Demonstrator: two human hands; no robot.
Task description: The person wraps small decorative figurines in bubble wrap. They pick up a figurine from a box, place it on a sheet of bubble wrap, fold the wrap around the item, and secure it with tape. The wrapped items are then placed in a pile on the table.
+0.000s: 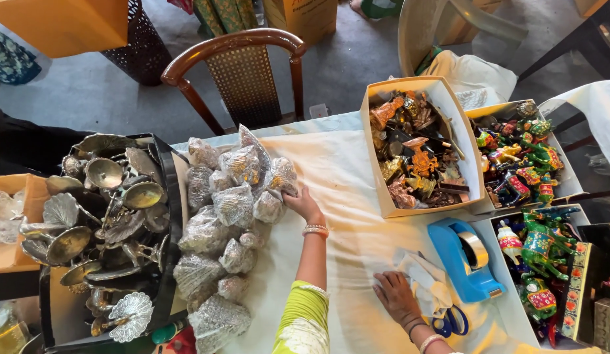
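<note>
Our left hand [304,204] rested open on the wrapped shells [233,216], piled leftward along the table [338,170]. Our right hand [397,298] lay flat by white wrapping [426,285], gripping nothing.

Clear-wrapped silver packets [229,216] piled left; open cardboard boxes [420,147] right, apparently.

Left arm: stretched well forward, in a green sleeve, bangles at the wrist.
Left hand [304,203]: palm down, fingers [290,196] loosely curled and spread.
Right hand [395,296]: nearer the body, palm down, fingers [382,283] flat and pointing left.
Right wrist: bangles and a dark band.
</note>
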